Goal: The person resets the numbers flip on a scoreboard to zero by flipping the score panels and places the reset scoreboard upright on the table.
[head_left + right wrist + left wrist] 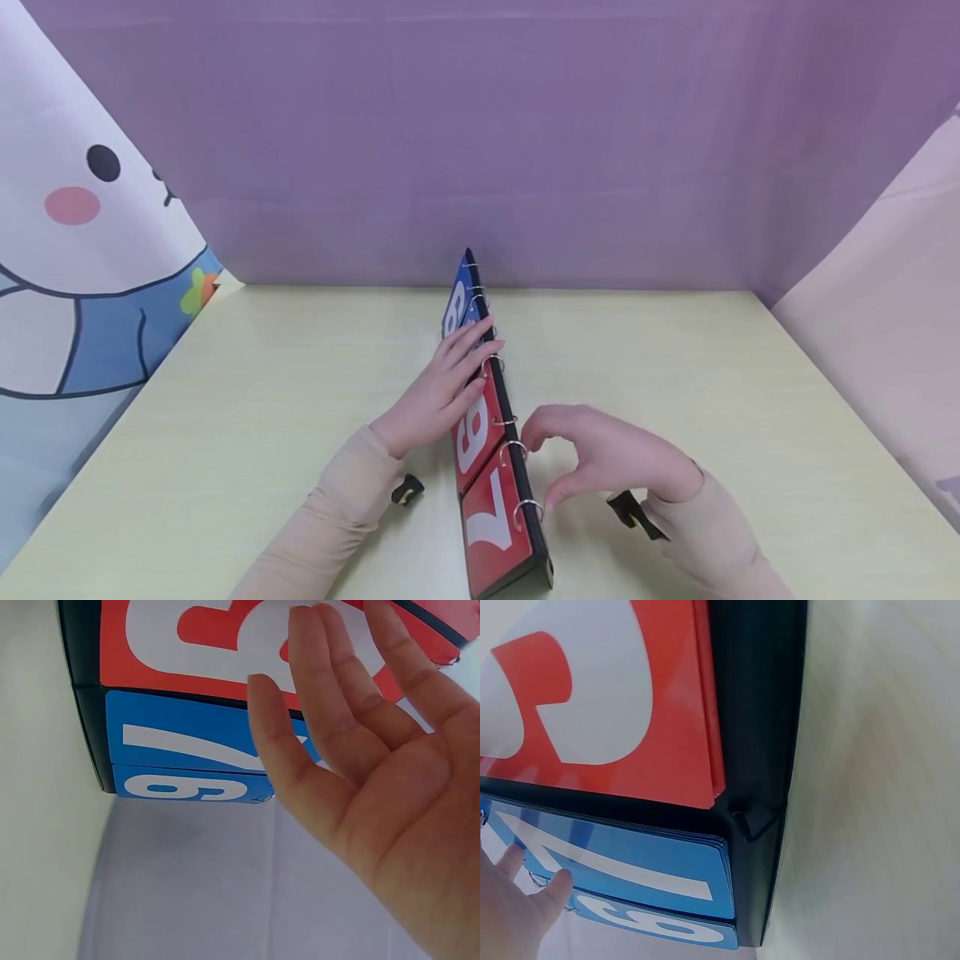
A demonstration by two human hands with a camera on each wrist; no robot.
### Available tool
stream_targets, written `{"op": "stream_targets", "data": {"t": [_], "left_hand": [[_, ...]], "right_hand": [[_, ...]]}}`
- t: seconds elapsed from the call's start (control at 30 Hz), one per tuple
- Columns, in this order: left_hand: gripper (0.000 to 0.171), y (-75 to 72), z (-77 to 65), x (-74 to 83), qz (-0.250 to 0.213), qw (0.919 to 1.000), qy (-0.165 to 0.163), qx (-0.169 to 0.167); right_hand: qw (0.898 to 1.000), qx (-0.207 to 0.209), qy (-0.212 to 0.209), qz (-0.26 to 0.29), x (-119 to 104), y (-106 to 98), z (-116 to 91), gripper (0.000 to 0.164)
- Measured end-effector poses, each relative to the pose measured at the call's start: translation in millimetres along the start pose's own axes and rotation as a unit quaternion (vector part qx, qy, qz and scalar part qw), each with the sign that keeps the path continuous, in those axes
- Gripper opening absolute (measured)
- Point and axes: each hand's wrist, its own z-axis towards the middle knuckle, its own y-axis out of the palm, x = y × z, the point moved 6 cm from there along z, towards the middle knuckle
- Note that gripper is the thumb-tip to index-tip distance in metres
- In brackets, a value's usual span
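Observation:
A tabletop flip scoreboard point(534, 533) stands tent-like, its ridge running away from me. Along that ridge, metal rings point(528, 508) carry number cards: red cards point(483, 575) at the near end, blue cards point(459, 283) at the far end. My left hand point(427, 408) lies against the board's left side, fingers extended over the cards toward the ridge. On the other side, my right hand point(618, 454) is beside the near rings with relaxed, bent fingers and nothing held. In the right wrist view its fingers spread in front of a red card point(202, 675).
The board stands on a pale wooden table point(300, 367). A purple cloth backdrop point(600, 142) hangs behind it, and a cartoon-printed cloth point(112, 250) is at the left. Black wrist devices point(633, 512) sit at both cuffs.

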Motion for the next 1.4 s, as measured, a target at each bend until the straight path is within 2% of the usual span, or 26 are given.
{"op": "stream_targets", "data": {"t": [0.1,0.37,0.73,1.07,1.4], "left_hand": [[0.049,-0.7,-0.1,-0.1,0.001,1.0000,0.004,0.005],[0.048,0.0,-0.2,-1.1,0.002,0.9999,0.010,0.007],[0.048,0.3,0.3,-1.0,0.008,0.9997,0.020,0.010],[0.047,1.3,0.3,-2.3,0.004,1.0000,0.008,0.004],[0.047,1.6,0.5,-1.6,0.003,1.0000,0.005,0.004]], "right_hand": [[1.000,-0.016,-0.010,0.015,1,3,1,0.040],[0.998,-0.051,0.030,0.030,3,8,1,0.036],[0.994,-0.084,0.032,0.058,10,9,0,0.028],[0.972,-0.151,0.109,0.140,27,16,-7,0.028],[0.973,-0.098,0.175,0.113,38,8,-9,0.021]]}}
